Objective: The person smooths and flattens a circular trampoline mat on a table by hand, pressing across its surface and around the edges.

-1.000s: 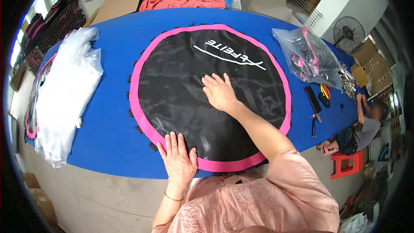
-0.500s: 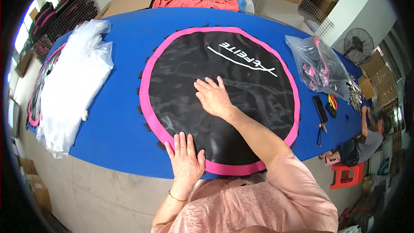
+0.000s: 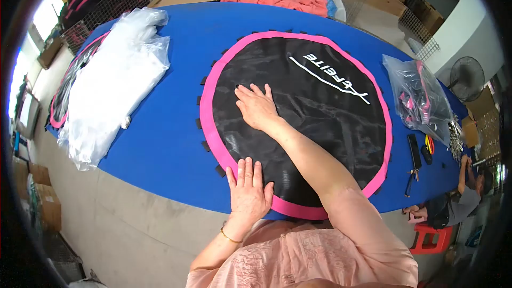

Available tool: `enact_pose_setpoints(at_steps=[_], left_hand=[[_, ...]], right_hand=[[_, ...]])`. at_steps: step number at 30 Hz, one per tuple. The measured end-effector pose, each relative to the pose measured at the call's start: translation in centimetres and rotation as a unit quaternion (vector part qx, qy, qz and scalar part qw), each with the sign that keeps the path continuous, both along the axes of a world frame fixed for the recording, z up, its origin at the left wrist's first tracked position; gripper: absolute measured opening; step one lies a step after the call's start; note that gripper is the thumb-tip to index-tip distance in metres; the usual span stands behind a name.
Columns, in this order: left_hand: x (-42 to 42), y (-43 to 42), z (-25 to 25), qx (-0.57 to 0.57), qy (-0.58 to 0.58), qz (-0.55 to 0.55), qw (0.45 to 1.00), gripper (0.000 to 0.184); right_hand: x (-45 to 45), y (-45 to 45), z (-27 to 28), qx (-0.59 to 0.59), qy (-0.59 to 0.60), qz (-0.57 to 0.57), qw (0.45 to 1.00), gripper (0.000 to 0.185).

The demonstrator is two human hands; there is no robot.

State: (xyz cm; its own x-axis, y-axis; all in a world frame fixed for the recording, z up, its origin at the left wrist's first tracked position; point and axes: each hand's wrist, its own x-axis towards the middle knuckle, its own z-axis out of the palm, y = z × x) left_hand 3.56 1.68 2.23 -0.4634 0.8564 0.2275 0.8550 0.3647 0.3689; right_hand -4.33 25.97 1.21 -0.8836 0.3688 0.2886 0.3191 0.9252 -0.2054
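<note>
A round black trampoline mat (image 3: 320,133) with a pink border and small black tabs around its edge lies flat, its white lettering upside down to me. My left hand (image 3: 249,192) rests with its fingers stretched out on the near left part of the border and the black mesh beside it. Further in, my right hand (image 3: 257,108) lies palm down on the left half of the black mesh, fingers a little spread. A small dark spot shows at its fingertips; I cannot make out what it is. Neither hand grips anything.
The mat is on a blue-covered table (image 3: 165,165). Clear plastic bags (image 3: 117,85) cover another pink-edged mat at left. To the right are a bag with pink parts (image 3: 418,96), a black tool (image 3: 414,152) and metal pieces (image 3: 456,141). Beyond them sits another person (image 3: 461,202).
My right hand has slid left across the mesh, towards the mat's left border. My left hand stays at the near left border. The whole view has shifted and tilted slightly.
</note>
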Motion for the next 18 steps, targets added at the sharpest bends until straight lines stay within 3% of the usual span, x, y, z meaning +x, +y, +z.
enact_pose_setpoints(at_steps=[7, 12, 18], left_hand=[[0.0, 0.1, 0.1, -0.003, -0.005, 0.002, 1.000, 0.066], [0.0, 0.0, 0.5, 0.031, -0.008, 0.000, 0.999, 0.064], [0.0, 0.0, 0.1, 0.032, -0.015, 0.005, 0.999, 0.065]], right_hand=[[-3.1, -1.4, 0.4, 0.021, -0.027, 0.036, 0.999, 0.045], [-3.4, -1.9, 0.9, -0.032, -0.017, 0.038, 0.999, 0.042], [0.8, -5.0, 2.0, -0.007, -0.022, 0.161, 0.987, 0.038]])
